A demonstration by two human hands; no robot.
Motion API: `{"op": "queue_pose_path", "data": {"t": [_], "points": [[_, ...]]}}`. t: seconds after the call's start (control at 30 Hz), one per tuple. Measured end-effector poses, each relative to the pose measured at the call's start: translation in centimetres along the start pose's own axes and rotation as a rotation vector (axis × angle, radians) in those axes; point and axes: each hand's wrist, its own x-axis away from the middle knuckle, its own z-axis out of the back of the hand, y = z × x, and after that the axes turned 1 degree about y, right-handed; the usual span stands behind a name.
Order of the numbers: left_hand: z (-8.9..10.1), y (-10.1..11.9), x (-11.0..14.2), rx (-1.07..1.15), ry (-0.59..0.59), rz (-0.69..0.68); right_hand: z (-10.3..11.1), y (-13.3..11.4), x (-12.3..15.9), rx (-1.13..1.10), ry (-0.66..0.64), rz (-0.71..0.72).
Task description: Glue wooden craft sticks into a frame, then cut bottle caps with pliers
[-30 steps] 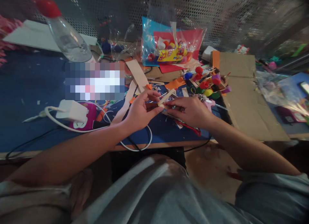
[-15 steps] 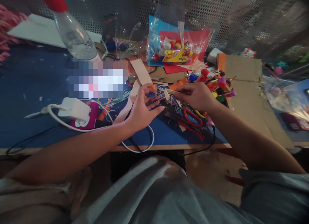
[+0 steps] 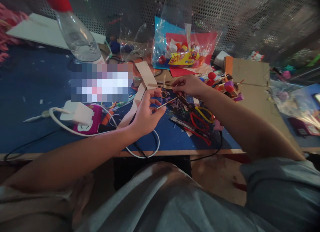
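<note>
Stick [image 3: 170, 101] at mid-frame, pinched in the left hand [image 3: 147, 114], slants up-right, its free end just below the right hand [image 3: 190, 86], fingers bunched at wood strips [image 3: 166, 87], grip unclear.

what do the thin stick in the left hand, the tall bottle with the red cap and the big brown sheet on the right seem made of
Thin stick: probably wood, dull, going by its pale colour and straightness; plastic is possible.
Tall bottle: clear and glossy, see-through with highlights; plastic or glass.
Brown sheet: likely cardboard, matt, with a crease across it.
</note>
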Motion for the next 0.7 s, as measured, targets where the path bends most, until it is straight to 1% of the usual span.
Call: {"op": "queue_pose_path", "data": {"t": [0.1,0.17,0.3,0.37,0.53,0.63,0.7], "points": [[0.0,0.2,0.0,-0.011,-0.017,0.023,-0.3,-0.1,-0.3,0.101,0.002,0.012],[0.1,0.2,0.0,-0.019,-0.025,0.032,-0.3,-0.3,-0.2,0.188,0.025,0.053],[0.2,0.3,0.0,-0.017,-0.027,0.031,-0.4,-0.5,0.0,0.354,0.143,0.183],[0.2,0.3,0.0,-0.011,-0.027,0.033,-0.4,-0.3,0.0,0.401,0.189,0.230],[0.1,0.3,-0.1,0.004,-0.014,0.032,0.0,0.2,0.2,0.359,0.191,0.265],[0.2,0.6,-0.1,0.008,-0.003,0.006,0.5,0.1,0.8,0.317,0.251,0.278],[0.4,1.1,0.0,-0.006,-0.035,-0.053,0.3,-0.4,1.6,0.311,0.299,0.338]]}}
